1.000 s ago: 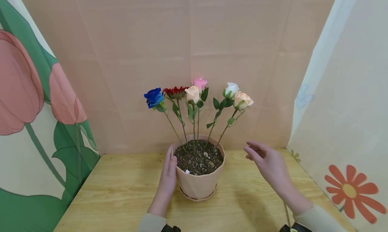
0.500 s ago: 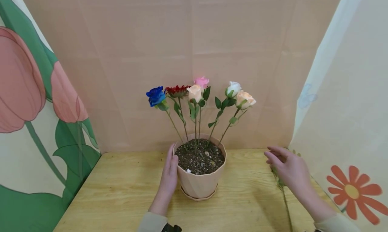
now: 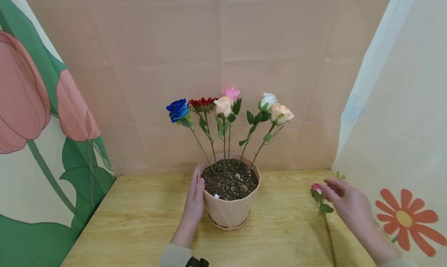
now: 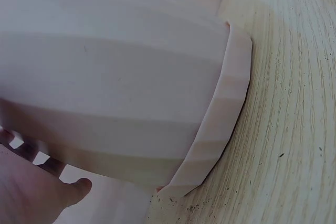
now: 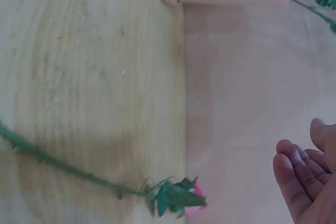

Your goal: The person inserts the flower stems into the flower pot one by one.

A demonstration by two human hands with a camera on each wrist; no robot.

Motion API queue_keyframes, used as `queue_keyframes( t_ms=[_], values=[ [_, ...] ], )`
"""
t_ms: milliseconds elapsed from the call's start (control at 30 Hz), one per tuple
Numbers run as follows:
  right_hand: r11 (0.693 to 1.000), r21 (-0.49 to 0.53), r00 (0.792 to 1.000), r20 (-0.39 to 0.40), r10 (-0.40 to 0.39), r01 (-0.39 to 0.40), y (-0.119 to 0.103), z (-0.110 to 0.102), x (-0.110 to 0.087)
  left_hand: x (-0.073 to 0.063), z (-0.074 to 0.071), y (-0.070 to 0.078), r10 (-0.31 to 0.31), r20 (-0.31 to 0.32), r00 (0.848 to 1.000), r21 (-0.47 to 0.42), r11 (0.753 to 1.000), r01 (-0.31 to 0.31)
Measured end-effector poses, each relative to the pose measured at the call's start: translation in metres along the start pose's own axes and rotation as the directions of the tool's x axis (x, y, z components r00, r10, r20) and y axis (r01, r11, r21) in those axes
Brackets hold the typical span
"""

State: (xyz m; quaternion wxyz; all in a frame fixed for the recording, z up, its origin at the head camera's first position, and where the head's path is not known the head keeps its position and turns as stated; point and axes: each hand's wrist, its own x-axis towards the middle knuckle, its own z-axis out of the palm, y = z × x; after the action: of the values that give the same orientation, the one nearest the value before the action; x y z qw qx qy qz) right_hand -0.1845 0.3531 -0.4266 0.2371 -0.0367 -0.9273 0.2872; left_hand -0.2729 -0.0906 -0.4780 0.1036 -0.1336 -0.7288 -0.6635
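A pale pink flowerpot (image 3: 227,210) full of dark soil (image 3: 228,183) stands on a matching saucer (image 3: 228,226). My left hand (image 3: 193,203) rests along the pot's left side, fingers straight and reaching to the rim; the left wrist view shows the hand (image 4: 31,187) beside the pot wall (image 4: 115,72). At the table's right, a pink rose (image 3: 316,188) lies with its stem toward me. My right hand (image 3: 349,205) hovers beside its bloom, thumb and fingers apart and holding nothing. In the right wrist view, the hand (image 5: 310,177) is separated from the rose (image 5: 176,198).
Stuck in the soil are a blue rose (image 3: 178,111), a dark red flower (image 3: 203,104), a pink rose (image 3: 231,93), a white rose (image 3: 268,101) and two peach roses, one leaning right (image 3: 281,114). A pinkish backdrop (image 3: 220,38) rises behind the wooden table (image 3: 150,212).
My right hand has moved right and down, away from the pot to the lying pink rose, which has come into view. My left hand has stayed at the pot.
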Motion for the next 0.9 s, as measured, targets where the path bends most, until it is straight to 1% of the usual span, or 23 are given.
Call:
queue_keyframes(
  t_ms=[133, 300, 533, 733, 900],
  values=[
    [0.999, 0.007, 0.998, 0.026, 0.053, -0.053, 0.011, 0.001, -0.004, 0.0, 0.0, -0.001, 0.007, 0.001, 1.0, 0.0, 1.0, -0.007],
    [0.995, -0.022, 0.994, 0.058, 0.096, -0.094, 0.024, 0.002, -0.009, 0.0, 0.0, 0.0, 0.012, -0.003, 1.0, -0.004, 1.0, -0.012],
    [0.992, -0.042, 0.985, 0.118, 0.125, -0.121, 0.046, 0.004, -0.013, 0.0, 0.0, 0.0, 0.01, -0.005, 1.0, -0.004, 1.0, -0.01],
    [0.984, -0.038, 0.963, 0.205, 0.177, -0.173, 0.061, 0.006, -0.015, 0.0, 0.001, 0.0, 0.011, -0.008, 1.0, 0.0, 1.0, -0.011],
    [0.979, -0.04, 0.954, 0.22, 0.202, -0.198, 0.072, 0.012, -0.017, 0.0, 0.001, 0.0, 0.011, -0.011, 1.0, -0.002, 1.0, -0.011]
  ],
)
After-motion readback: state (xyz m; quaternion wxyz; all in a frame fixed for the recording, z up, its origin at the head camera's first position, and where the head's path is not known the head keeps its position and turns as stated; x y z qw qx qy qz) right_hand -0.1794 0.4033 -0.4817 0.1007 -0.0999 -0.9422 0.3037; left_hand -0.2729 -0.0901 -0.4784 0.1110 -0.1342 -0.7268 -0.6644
